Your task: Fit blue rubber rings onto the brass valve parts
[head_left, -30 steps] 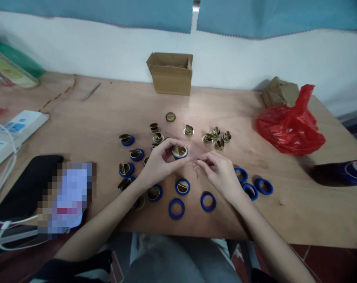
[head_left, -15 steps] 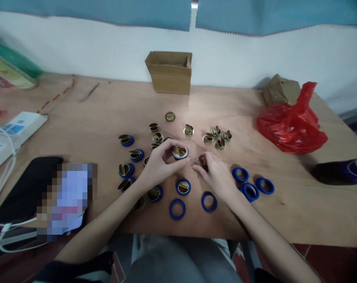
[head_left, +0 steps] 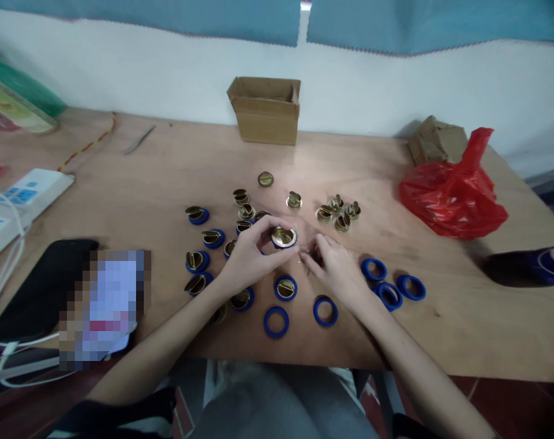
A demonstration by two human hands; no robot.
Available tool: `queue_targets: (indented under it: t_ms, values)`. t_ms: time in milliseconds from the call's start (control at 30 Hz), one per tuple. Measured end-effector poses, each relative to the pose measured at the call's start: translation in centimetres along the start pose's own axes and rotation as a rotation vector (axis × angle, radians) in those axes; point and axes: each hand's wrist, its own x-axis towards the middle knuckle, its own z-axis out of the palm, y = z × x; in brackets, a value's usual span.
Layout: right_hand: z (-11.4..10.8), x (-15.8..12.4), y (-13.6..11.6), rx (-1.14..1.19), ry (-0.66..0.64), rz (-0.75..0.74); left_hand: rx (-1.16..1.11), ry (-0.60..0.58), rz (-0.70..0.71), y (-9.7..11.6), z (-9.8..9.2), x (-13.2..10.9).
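Note:
My left hand pinches a round brass fitting with a blue ring around its underside, holding it tilted above the table. Close by on the right, the fingers of my right hand are closed on thin wire-like metal pieces, too small to make out fully. Below the hands sits another brass fitting in a blue ring. Two bare blue rings, one on the left and one on the right, lie near the front edge. My left hand and forearm partly hide several fittings.
Several ringed fittings stand on the left, and unringed ones at the middle right. More blue rings lie right of my hand. Around them are a cardboard box, red bag, dark bottle, phone and power strip.
The brass fitting in my left hand has tilted and shifted slightly right, its inside now catching more light. My right hand stays nearly in place. The whole view has moved a little.

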Motion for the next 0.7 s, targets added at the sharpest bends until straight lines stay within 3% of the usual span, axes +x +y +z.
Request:
queue_targets:
  t_ms: [467, 700]
  values:
    - [-0.24, -0.28, -0.11, -0.039, -0.026, -0.001, 0.039, -0.003, 0.007, -0.39, 0.08, -0.09]
    - [-0.72, -0.31, 0.77, 0.005, -0.103, -0.054, 0.038, 0.001, 0.006, -0.53, 0.03, -0.04]
